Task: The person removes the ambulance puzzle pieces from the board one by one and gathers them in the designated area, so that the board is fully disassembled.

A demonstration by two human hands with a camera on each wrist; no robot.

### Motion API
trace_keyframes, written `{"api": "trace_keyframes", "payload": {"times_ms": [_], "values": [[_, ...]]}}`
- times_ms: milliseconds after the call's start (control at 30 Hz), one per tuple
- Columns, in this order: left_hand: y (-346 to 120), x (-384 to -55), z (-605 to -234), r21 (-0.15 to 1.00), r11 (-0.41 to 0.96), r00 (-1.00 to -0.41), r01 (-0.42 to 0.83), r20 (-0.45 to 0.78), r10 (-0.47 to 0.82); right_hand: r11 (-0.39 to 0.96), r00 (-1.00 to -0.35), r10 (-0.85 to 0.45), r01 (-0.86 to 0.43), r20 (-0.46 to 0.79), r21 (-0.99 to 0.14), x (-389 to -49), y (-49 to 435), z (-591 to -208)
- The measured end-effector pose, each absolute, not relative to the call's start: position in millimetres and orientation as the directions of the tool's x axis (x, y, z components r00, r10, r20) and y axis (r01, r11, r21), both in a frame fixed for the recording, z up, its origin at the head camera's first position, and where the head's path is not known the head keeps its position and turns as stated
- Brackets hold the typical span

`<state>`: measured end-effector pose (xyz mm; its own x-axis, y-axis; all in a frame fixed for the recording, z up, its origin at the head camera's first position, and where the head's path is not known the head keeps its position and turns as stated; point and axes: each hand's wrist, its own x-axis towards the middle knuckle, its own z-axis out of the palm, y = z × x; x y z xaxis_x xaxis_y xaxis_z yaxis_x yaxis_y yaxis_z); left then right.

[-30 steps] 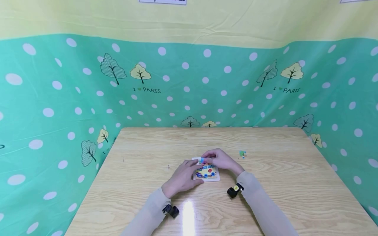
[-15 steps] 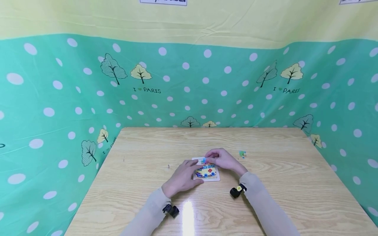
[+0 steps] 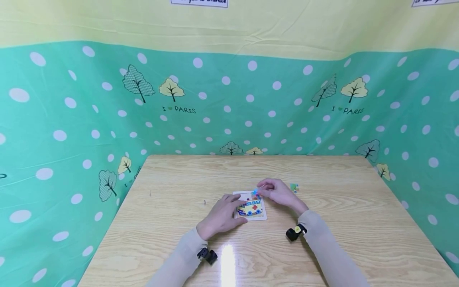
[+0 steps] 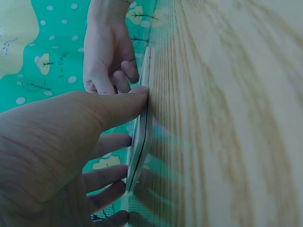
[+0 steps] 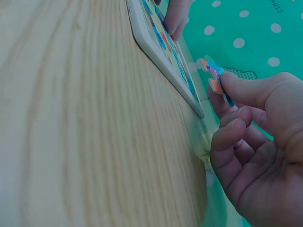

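On the wooden table lies a small jigsaw puzzle board (image 3: pixel 264 216) with a white rim and a yellow ambulance picture (image 3: pixel 254 208). My left hand (image 3: pixel 223 214) rests across its left side, thumb at the near edge and fingers extended; the left wrist view shows the thumb (image 4: pixel 125 103) touching the board's edge. Over the far right corner, my right hand (image 3: pixel 281 194) pinches a blue and orange puzzle piece (image 5: pixel 216 78) between thumb and index finger, the other fingers curled. In the right wrist view the piece is raised beside the board (image 5: pixel 163 61), tilted on edge.
Another puzzle piece, mostly green (image 3: pixel 294 187), lies on the table (image 3: pixel 322 239) just beyond the right hand. A tiny dark scrap (image 3: pixel 204 202) sits left of the board. A green dotted cloth (image 3: pixel 247 119) hangs behind the table and along both sides.
My right hand has shifted right with the pinched puzzle piece, from the board's upper middle to its far right corner, uncovering a pale area there. The left hand has stayed put.
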<state>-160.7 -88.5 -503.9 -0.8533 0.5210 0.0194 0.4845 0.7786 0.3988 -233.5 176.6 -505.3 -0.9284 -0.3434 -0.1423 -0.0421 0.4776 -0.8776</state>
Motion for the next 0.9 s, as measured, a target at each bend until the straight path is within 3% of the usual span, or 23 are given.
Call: {"api": "trace_keyframes", "payload": {"times_ms": [900], "values": [[-89, -160, -504, 0.389, 0.782, -0.851, 0.487, 0.012, 0.524, 0.515, -0.975, -0.206, -0.037, -0.082, -0.856, -236, 220, -504]]}}
